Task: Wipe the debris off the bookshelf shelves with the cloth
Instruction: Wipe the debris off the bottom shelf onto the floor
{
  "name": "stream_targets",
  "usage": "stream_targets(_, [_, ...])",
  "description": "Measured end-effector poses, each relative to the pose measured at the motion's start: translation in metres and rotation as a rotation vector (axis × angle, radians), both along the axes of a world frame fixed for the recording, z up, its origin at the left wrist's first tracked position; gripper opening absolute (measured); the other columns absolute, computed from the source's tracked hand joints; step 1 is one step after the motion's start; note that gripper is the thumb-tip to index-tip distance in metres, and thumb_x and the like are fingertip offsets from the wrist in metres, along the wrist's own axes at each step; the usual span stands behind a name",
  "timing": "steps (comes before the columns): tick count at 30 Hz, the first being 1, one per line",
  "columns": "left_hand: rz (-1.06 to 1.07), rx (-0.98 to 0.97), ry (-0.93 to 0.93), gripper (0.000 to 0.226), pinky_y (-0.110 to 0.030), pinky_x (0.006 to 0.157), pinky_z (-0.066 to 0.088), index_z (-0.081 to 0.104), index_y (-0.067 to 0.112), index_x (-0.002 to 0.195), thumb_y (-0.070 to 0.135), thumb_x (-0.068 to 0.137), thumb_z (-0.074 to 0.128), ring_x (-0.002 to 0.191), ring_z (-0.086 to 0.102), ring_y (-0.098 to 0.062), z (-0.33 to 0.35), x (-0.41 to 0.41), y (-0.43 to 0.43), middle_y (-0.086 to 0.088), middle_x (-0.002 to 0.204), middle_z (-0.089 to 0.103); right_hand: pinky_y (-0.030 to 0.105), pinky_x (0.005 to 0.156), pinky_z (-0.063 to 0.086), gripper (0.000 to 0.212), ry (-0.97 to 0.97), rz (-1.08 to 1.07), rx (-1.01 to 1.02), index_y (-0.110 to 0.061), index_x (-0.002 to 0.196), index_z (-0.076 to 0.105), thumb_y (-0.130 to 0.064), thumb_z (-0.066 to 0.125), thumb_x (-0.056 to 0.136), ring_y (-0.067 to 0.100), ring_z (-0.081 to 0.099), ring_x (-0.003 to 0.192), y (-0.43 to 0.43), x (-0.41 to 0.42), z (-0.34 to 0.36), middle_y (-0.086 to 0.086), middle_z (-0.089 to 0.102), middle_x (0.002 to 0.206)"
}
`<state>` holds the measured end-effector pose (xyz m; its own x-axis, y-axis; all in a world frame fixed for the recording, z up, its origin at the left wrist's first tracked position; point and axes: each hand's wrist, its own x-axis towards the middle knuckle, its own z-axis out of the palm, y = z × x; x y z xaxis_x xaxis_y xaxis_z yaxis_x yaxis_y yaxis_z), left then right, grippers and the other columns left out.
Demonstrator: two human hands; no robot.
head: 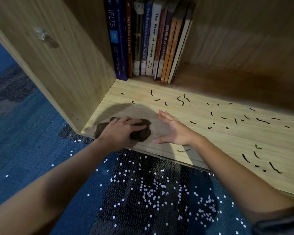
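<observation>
Head view: cloth (140, 133) is clutched in the curled grip of the left hand (120, 131), right hand (173, 129) laid spread just beside it.

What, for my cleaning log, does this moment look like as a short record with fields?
left hand: grips the brown cloth at the shelf's near-left corner
right hand: open, flat on the shelf, holding nothing
debris: dark strands scattered across the middle and right, unwiped
books: upright at the back left
floor: white specks on blue carpet
</observation>
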<state>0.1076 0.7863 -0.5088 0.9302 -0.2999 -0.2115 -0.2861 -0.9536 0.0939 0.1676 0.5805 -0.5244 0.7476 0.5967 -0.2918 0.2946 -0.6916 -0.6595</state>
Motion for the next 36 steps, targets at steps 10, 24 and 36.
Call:
stream_targets(10, [0.034,0.014,0.031,0.059,-0.041,0.112,0.018,0.025,0.034,0.146,0.042,0.092,0.048,0.138,0.021,-0.021,0.001,0.002,-0.021,0.011,0.154,0.018,0.029,0.116,-0.003,0.105,0.000,0.018,-0.035,-0.016,0.149,0.010,-0.040,0.076,0.069,0.010,-0.006,0.143,0.002,-0.001,0.004,-0.007,-0.005,0.156])
stream_targets(24, [0.171,-0.086,-0.007,0.060,-0.047,0.114,0.019,0.029,0.030,0.145,0.018,0.091,0.051,0.138,0.022,-0.026,-0.001,0.055,0.011,0.005,0.154,0.022,0.033,0.113,-0.011,0.098,-0.222,-0.063,-0.153,-0.019,0.149,0.003,-0.065,0.053,0.079,0.011,-0.008,0.143,0.043,0.006,-0.012,-0.004,-0.008,0.157])
stream_targets(36, [0.176,-0.060,0.002,0.060,-0.049,0.111,0.022,0.025,0.033,0.146,0.025,0.092,0.050,0.139,0.021,-0.025,-0.007,0.052,0.008,0.008,0.156,0.017,0.030,0.110,-0.015,0.098,-0.235,-0.068,-0.145,-0.019,0.150,0.003,-0.066,0.051,0.079,0.008,-0.009,0.142,0.041,0.006,-0.015,-0.006,-0.008,0.156])
